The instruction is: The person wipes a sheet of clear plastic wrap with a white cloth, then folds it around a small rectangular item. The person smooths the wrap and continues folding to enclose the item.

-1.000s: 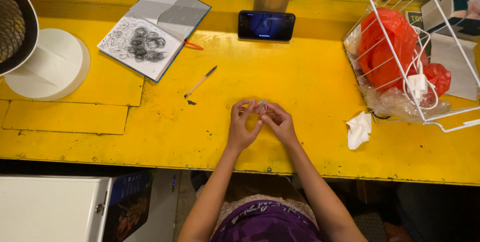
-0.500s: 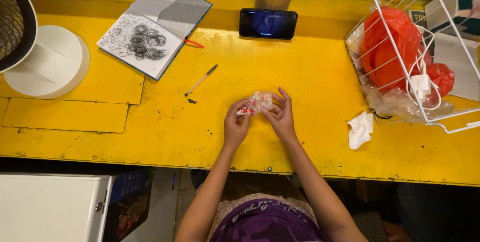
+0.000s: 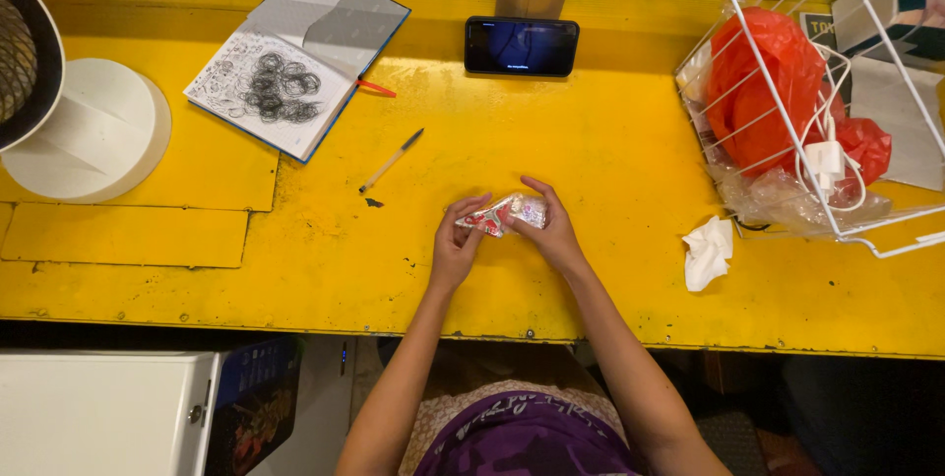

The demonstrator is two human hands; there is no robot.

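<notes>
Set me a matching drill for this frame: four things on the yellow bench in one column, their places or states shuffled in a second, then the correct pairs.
Things
1. small wrapped packet
2. open notebook
3. phone
4. crumpled tissue

Places or states
A. lying beside the wire basket
B. held between the left hand and right hand
C. at the bench's far edge, screen dark
D. spread open, scribbles on one page

Pairs: 1-B, 2-D, 3-C, 4-A
</notes>
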